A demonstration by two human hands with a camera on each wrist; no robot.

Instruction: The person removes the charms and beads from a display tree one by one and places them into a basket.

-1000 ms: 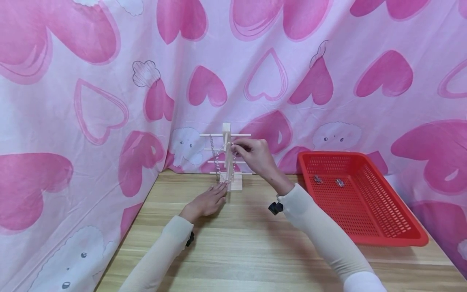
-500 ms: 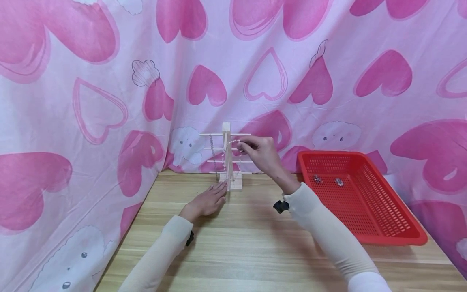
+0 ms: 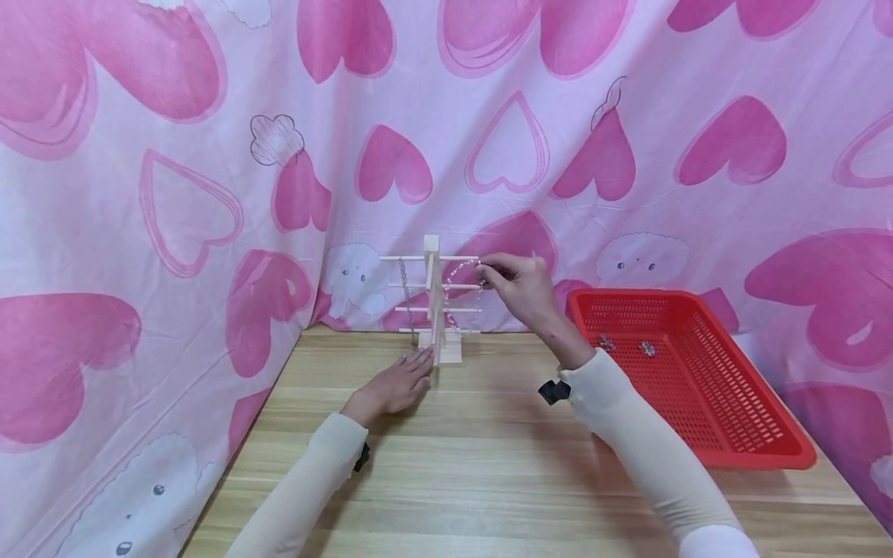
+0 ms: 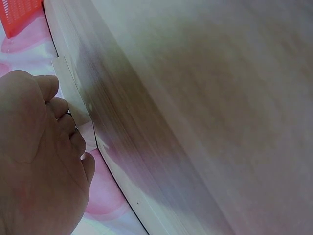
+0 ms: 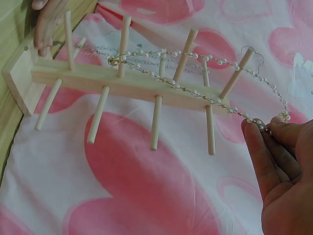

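Since half a second ago, the beaded necklace (image 5: 184, 89) has travelled with my right hand (image 3: 519, 287) to the right side of the rack (image 5: 129, 87). On the rack's left hangs a chain (image 3: 407, 291); at its foot my left hand (image 3: 396, 381) rests, fingers stretched out. At its right, finger and thumb pinch the loop; whether it rings a peg (image 5: 155, 122), I can't tell. I'd best keep the rack steady and the loop spread wide.

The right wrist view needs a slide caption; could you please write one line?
Right hand pinching a beaded necklace at a wooden peg stand, left hand near its base.
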